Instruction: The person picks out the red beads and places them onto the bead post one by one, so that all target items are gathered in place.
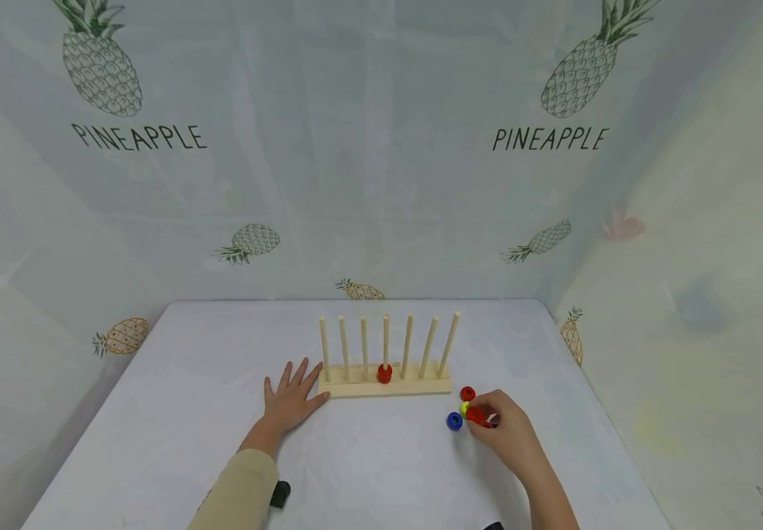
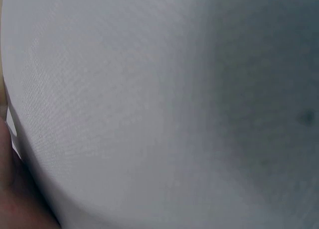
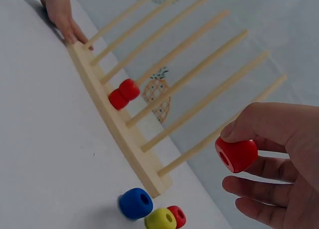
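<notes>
A wooden peg rack [image 1: 355, 391] with several upright pegs stands on the table. Two red beads [image 3: 123, 94] sit stacked low on its middle peg. My left hand [image 1: 291, 403] lies with fingers spread on the table, thumb and forefinger at the rack's left end. Between thumb and forefinger, my right hand [image 1: 507, 434] pinches another red bead [image 3: 237, 154], held up off the table with its hole showing. Below that hand, a blue bead [image 3: 135, 203], a yellow bead [image 3: 160, 219] and a red bead [image 3: 179, 216] lie close together near the rack's right end.
White cloth covers the table [image 1: 368, 464], and pineapple-printed sheets [image 1: 368, 184] rise behind it and at both sides. A small black object [image 1: 280, 494] shows beside the left sleeve, another black piece [image 1: 494, 526] at the bottom edge. Mostly pale cloth fills the left wrist view.
</notes>
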Demonstrator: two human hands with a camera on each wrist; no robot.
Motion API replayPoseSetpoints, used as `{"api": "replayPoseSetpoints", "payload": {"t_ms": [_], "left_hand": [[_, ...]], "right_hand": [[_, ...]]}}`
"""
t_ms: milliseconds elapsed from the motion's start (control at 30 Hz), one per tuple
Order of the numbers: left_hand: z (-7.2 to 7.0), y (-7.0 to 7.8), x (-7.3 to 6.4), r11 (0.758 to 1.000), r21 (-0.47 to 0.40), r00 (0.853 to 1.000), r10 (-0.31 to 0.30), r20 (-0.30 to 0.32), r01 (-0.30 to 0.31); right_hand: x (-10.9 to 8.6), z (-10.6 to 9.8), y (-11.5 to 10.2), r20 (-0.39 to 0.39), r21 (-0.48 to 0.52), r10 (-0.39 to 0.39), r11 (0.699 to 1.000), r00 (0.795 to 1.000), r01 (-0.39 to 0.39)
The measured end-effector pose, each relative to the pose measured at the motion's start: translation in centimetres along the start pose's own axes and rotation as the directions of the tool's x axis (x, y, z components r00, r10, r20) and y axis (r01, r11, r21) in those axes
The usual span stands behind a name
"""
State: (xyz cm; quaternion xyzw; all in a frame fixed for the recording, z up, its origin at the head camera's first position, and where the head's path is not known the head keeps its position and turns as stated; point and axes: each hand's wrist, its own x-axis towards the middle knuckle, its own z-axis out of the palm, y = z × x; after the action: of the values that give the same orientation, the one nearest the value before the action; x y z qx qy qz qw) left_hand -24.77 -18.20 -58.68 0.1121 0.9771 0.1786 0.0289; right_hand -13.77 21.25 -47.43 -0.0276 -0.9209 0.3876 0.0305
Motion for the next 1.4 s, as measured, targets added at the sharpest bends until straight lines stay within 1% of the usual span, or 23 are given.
{"api": "replayPoseSetpoints", "payload": {"t_ms": [167, 267, 367, 433, 533, 767, 867, 1000, 1100, 1233, 1400], "left_hand": [[0.2, 0.0, 0.0, 1.000, 0.003, 1.000, -0.002, -0.008, 0.002], [0.4, -0.2, 0.0, 1.000, 0.007, 1.000, -0.003, -0.010, 0.003], [0.5, -0.2, 0.0, 1.000, 0.014, 1.000, 0.000, -0.015, 0.001], [0.4, -0.2, 0.0, 1.000, 0.017, 1.000, 0.000, -0.015, 0.000], [0.1, 0.0, -0.2, 1.000, 0.010, 1.000, -0.003, -0.005, 0.003], [0.1, 0.1, -0.1, 1.000, 0.006, 1.000, -0.006, -0.007, 0.006], [0.1, 0.1, -0.1, 1.000, -0.004, 1.000, -0.005, -0.016, 0.005], [0.2, -0.1, -0.2, 1.000, 0.015, 1.000, -0.014, -0.008, 0.014], [-0.2, 0.1, -0.4, 1.000, 0.023, 1.000, -0.020, -0.001, 0.020], [-0.8, 0.6, -0.7, 1.000, 0.002, 1.000, -0.011, -0.014, 0.011], [-0.7, 0.6, -0.6, 1.000, 0.013, 1.000, -0.008, -0.024, 0.008]], "right_hand": [[0.3, -0.3, -1.0, -0.014, 0.044, -0.062, 0.997, 0.998, 0.063], [0.5, -0.3, -1.7, -0.017, 0.084, -0.068, 0.994, 0.998, 0.069], [0.8, -0.2, -2.5, -0.023, 0.095, -0.078, 0.992, 0.997, 0.080], [1.1, -0.2, -3.1, -0.023, 0.089, -0.091, 0.992, 0.996, 0.092], [1.4, -0.4, -3.9, -0.027, 0.078, -0.132, 0.988, 0.991, 0.134], [2.4, -0.8, -5.7, -0.045, 0.072, -0.230, 0.970, 0.972, 0.232], [2.7, -1.0, -6.4, -0.050, 0.064, -0.242, 0.967, 0.969, 0.245], [3.2, -1.0, -7.1, -0.041, 0.064, -0.247, 0.966, 0.968, 0.249], [3.6, -1.0, -7.6, -0.032, 0.077, -0.257, 0.963, 0.966, 0.258], [3.9, -0.9, -8.2, -0.029, 0.100, -0.265, 0.959, 0.964, 0.267], [4.4, -0.8, -8.8, -0.030, 0.118, -0.266, 0.956, 0.963, 0.268]]}}
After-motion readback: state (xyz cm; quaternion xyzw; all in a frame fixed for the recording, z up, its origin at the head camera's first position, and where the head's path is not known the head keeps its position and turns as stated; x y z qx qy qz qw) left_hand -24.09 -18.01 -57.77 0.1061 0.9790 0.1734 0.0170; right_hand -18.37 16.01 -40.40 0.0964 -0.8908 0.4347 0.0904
